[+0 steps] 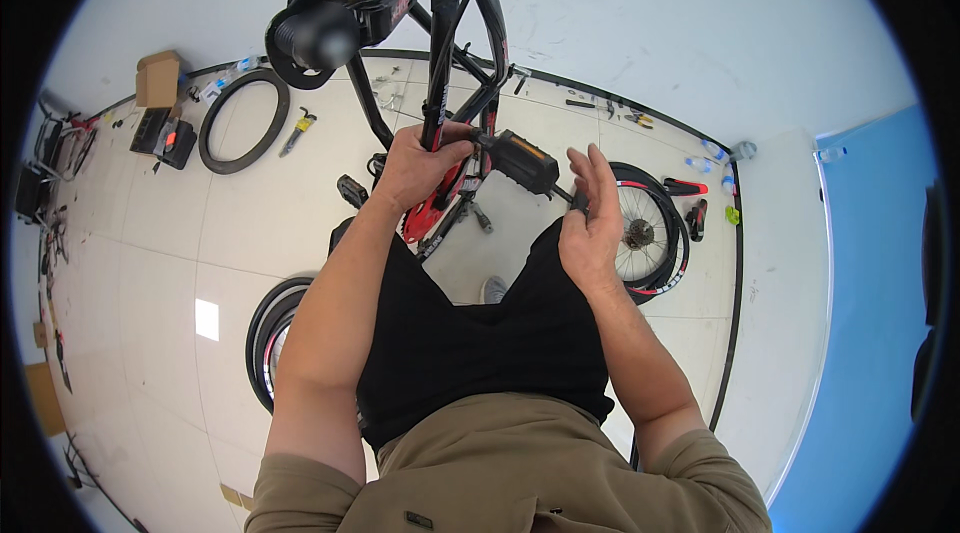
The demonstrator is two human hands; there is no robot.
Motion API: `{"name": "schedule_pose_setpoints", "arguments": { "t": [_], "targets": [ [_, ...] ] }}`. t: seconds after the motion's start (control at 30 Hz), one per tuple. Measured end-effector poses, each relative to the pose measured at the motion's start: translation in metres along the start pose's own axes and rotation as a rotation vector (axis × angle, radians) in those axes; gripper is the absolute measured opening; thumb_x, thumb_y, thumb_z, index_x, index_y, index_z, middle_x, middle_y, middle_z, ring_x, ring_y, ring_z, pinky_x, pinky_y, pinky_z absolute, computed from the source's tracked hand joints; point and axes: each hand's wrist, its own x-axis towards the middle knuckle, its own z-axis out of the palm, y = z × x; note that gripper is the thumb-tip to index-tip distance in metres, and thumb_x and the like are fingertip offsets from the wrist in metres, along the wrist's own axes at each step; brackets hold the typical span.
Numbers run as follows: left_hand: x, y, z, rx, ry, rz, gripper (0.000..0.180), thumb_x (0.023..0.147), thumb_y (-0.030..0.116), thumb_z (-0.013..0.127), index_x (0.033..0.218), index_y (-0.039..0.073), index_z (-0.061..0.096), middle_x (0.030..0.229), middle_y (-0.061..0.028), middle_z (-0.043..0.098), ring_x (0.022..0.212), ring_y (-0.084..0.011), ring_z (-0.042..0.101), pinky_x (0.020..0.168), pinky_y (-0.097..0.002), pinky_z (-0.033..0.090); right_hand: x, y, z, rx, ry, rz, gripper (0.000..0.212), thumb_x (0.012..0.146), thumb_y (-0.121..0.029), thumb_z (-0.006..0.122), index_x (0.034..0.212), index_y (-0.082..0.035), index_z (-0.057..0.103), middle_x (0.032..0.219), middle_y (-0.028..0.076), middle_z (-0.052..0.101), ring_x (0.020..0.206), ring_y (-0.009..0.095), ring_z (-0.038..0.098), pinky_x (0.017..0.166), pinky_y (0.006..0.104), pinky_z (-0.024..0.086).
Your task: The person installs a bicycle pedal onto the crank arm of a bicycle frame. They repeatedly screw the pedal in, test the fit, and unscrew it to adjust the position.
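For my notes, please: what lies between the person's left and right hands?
From the left hand: a black pedal with an orange strip, then a thin dark rod nearer the right hand, as the head view shows.

The upper edge crops the bicycle frame (440, 83); the left forearm (338, 303) partly hides a wheel (257, 338).

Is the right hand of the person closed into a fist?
No, the right hand has fingers stretched out, to the right of the black pedal.
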Motion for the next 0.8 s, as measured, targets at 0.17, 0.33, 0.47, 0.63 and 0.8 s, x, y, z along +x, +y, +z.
{"name": "schedule_pose_setpoints", "arguments": {
  "t": [0.17,0.33,0.47,0.63,0.8],
  "targets": [
    [0.0,-0.002,0.001,-0.023,0.017,0.011,0.024,0.089,0.007,0.072,0.111,-0.001,0.075,0.095,-0.0064,0.076,0.088,-0.0125,0.068,0.085,-0.0277,0.053,0.005,-0.016,0.007,-0.066,0.011,-0.188,0.083,0.068,0.017,0.035,0.15,0.004,0.035,0.138,0.024,0.055,0.133,0.036,0.051,0.111,0.0407,0.041],
    [0.002,-0.002,0.001,0.026,0.021,-0.001,0.024,0.089,0.008,0.072,0.112,-0.001,0.074,0.095,-0.0063,0.076,0.087,-0.0123,0.068,0.085,-0.0277,0.053,0.005,-0.026,-0.002,-0.241,0.045,-0.497,0.074,0.063,0.016,0.039,0.135,0.005,0.054,0.12,0.019,0.065,0.111,0.033,0.058,0.099,0.0394,0.046],
    [0.002,-0.006,-0.001,-0.006,0.021,0.0,0.025,0.089,0.008,0.074,0.112,-0.001,0.074,0.094,-0.0062,0.075,0.087,-0.0121,0.068,0.085,-0.0275,0.053,0.009,-0.024,-0.012,-0.29,-0.171,-0.457,0.067,0.067,0.017,0.038,0.129,0.004,0.059,0.116,0.014,0.07,0.099,0.028,0.058,0.091,0.0349,0.049],
    [0.004,-0.009,0.003,-0.001,0.021,0.017,0.024,0.09,0.009,0.073,0.112,0.001,0.075,0.094,-0.0059,0.075,0.086,-0.0121,0.067,0.084,-0.0273,0.053,0.02,-0.02,-0.017,-0.212,-0.005,-0.387,0.071,0.066,0.018,0.04,0.132,0.003,0.058,0.117,0.016,0.07,0.094,0.026,0.058,0.086,0.0333,0.05],
    [0.003,-0.008,0.002,-0.027,0.01,0.01,0.024,0.089,0.01,0.074,0.111,0.0,0.075,0.092,-0.0056,0.075,0.086,-0.0118,0.067,0.084,-0.0273,0.053,0.021,-0.013,-0.012,-0.15,-0.016,-0.371,0.072,0.065,0.018,0.038,0.132,0.003,0.058,0.119,0.017,0.069,0.101,0.029,0.06,0.092,0.0344,0.05]
  ]
}}
